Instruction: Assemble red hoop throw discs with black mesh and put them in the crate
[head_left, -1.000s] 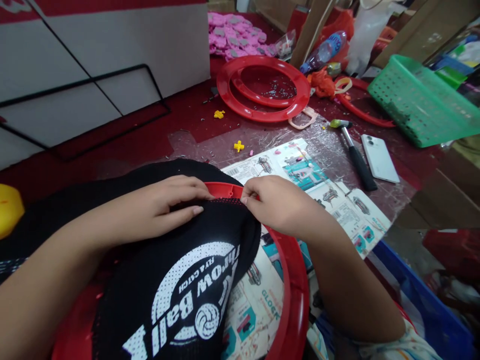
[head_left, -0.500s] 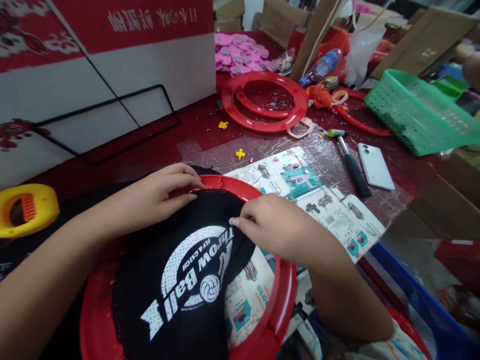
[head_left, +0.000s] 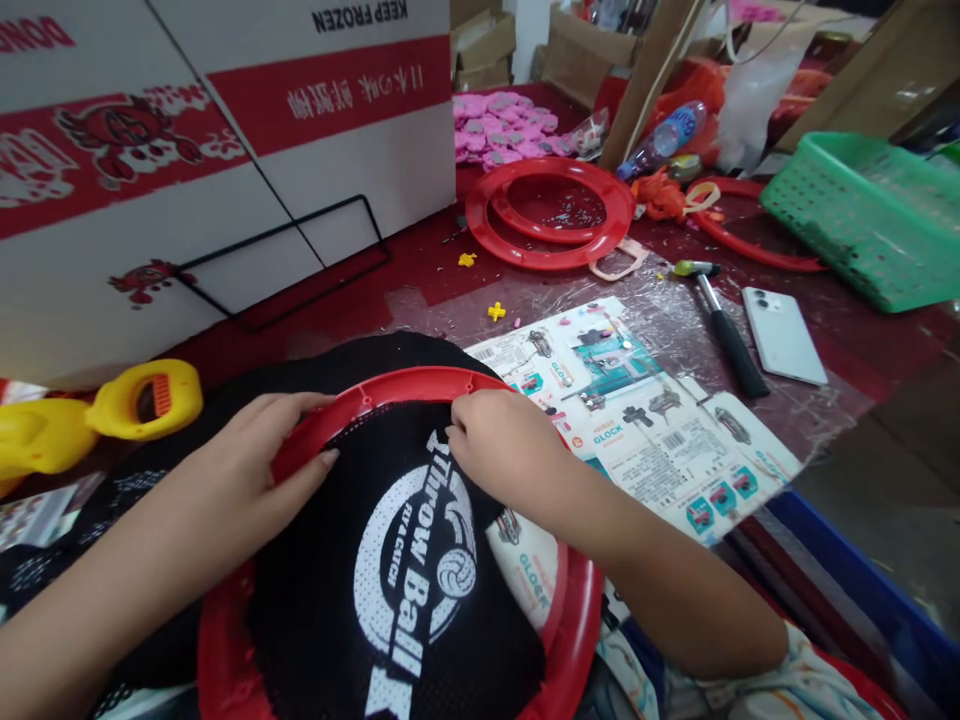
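A red plastic ring (head_left: 581,600) lies in front of me, with a round black mesh cloth (head_left: 307,590) printed in white "Throw Ball" across its opening. My left hand (head_left: 274,460) is closed on the ring's upper left, thumb on the cloth's edge and fingers over the outer rim. At the top right of the ring, my right hand (head_left: 499,435) has its fingers curled and pinches the cloth's edge against the rim. The fingertips of that hand are partly hidden. On the right side a gap between cloth and ring shows the printed cardboard (head_left: 637,440) underneath.
More black mesh cloth (head_left: 375,350) lies behind the ring. Yellow plastic parts (head_left: 150,400) sit at left, before a large white carton (head_left: 300,160). Farther off are stacked red rings (head_left: 551,255), pink pieces (head_left: 502,130), a hammer (head_left: 727,335), a phone (head_left: 784,335) and a green basket (head_left: 870,220).
My left hand has shifted left and down along the ring. My right hand has moved toward the ring's top, and the cloth's right part is spread wider. The view has also shifted.
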